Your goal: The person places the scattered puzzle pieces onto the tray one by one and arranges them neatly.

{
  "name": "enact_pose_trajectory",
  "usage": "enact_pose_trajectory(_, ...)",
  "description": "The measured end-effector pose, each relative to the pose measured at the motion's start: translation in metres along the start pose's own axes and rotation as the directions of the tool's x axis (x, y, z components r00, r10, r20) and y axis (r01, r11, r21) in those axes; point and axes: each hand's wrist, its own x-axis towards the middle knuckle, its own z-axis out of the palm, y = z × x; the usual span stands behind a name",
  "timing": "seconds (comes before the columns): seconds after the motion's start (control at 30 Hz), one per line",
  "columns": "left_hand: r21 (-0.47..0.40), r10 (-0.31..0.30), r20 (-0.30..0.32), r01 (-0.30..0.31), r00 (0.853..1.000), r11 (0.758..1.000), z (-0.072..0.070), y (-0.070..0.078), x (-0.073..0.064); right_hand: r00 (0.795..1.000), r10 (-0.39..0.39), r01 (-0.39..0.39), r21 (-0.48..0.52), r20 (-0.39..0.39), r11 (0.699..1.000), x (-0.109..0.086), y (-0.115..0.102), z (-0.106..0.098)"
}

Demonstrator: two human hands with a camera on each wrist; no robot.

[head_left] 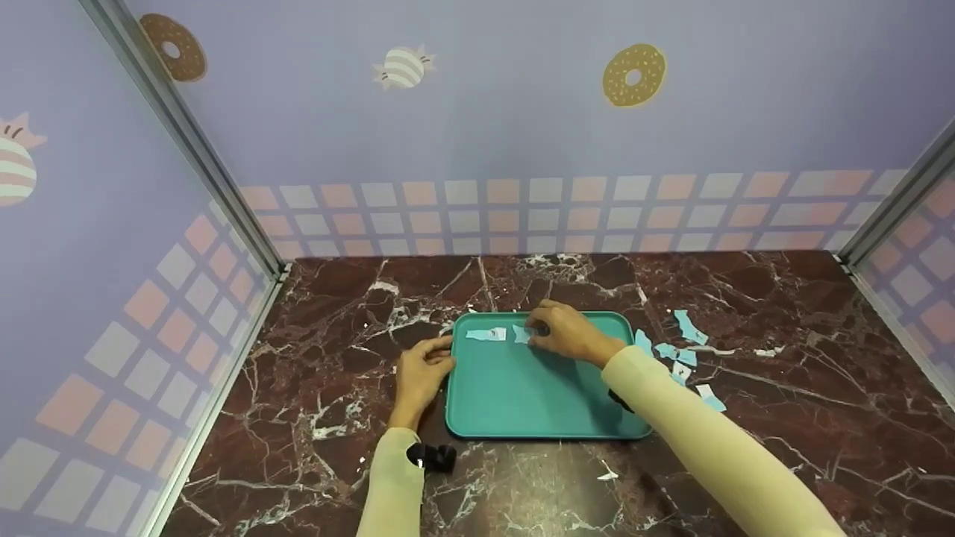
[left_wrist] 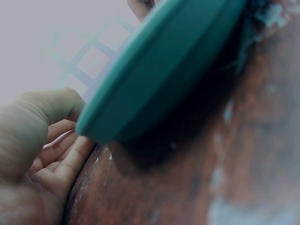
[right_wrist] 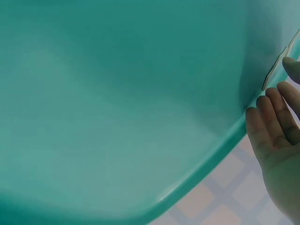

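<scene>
A green tray [head_left: 537,403] lies on the dark marbled table. At its left rim, my left hand [head_left: 423,377] grips the edge, thumb by the rim and fingers against the side, as the left wrist view shows closer. Over the tray's far part, my right hand [head_left: 571,333] has thumb and index finger at a small torn blue paper piece [head_left: 521,334], holding it against the tray. Left of that piece lies a torn blue and white paper strip [head_left: 486,334]. In the right wrist view the piece shows only edge-on near the thumb.
Several torn blue and white paper scraps [head_left: 690,327] lie right of the tray, some near its rim. A small white scrap [head_left: 608,475] sits in front of it. Patterned walls [head_left: 515,134] enclose the table at the back and sides.
</scene>
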Motion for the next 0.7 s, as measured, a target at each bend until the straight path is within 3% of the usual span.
enact_pose_trajectory(0.43,-0.001,0.001,0.000,-0.001,1.000,1.000,0.000,0.000,0.000,1.000,0.005,-0.005,0.033,0.013,0.999,-0.023,0.006,-0.022)
enact_pose_trajectory(0.7,-0.008,-0.002,-0.009,0.002,1.000,1.000,0.000,-0.001,0.001,0.998,0.042,-0.039,0.062,-0.050,0.997,-0.043,0.013,-0.036)
